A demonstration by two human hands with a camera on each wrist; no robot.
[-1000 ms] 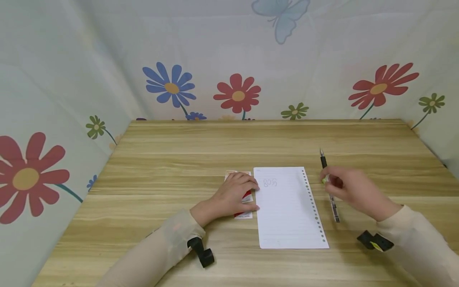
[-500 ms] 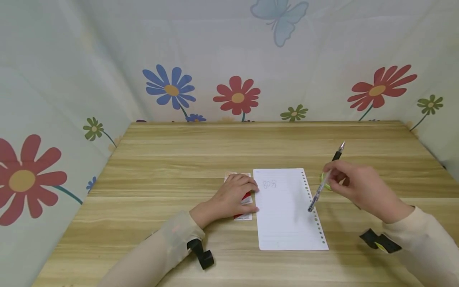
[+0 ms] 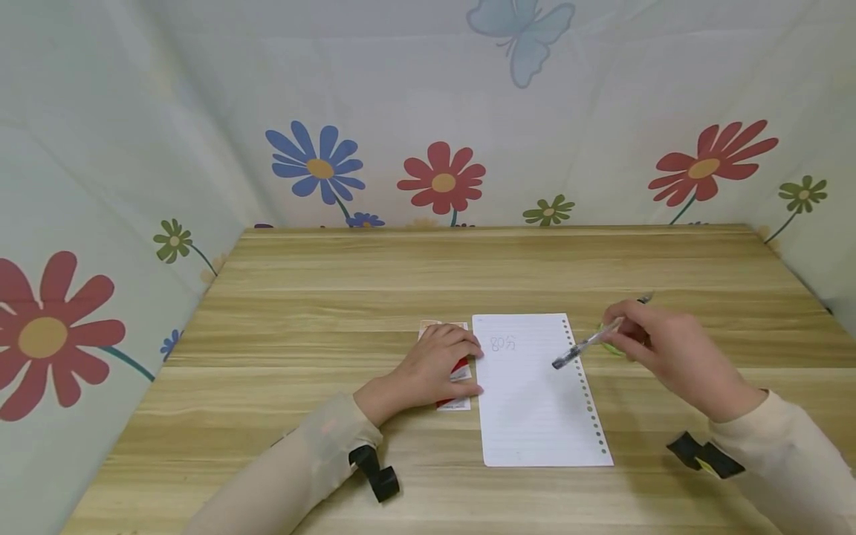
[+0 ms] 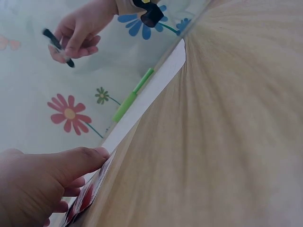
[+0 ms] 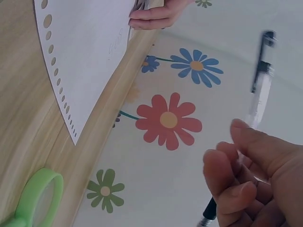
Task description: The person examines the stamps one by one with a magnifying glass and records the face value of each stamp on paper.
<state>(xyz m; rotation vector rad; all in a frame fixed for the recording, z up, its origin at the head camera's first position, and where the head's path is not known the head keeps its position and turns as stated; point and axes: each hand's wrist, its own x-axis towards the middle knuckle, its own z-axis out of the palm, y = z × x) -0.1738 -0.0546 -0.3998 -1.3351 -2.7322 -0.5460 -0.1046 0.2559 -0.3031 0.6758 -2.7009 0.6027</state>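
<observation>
My right hand (image 3: 682,360) pinches a clear pen (image 3: 586,347) with black ends between thumb and fingers, held above the sheet's right side. Its clip end points at the paper, and the metal tip points away to the back right. In the right wrist view the pen (image 5: 260,90) looks blurred. My left hand (image 3: 438,364) rests over red-and-white printed cards (image 3: 455,406), its fingertips at the left edge of the lined sheet (image 3: 535,416). Handwriting, "80分", stands near the top of the sheet, which has punched holes down its right side. The left palm hides most of the cards.
A green-rimmed magnifying glass (image 5: 60,187) lies on the wooden table (image 3: 334,282) right of the sheet, mostly behind my right hand in the head view. A white cloth with printed flowers (image 3: 443,182) hangs behind the table. Each sleeve carries a black strap (image 3: 374,472).
The pen has turned in the right hand: its clip end has swung left over the sheet and its tip has swung to the right. The left hand and the sheet stay put.
</observation>
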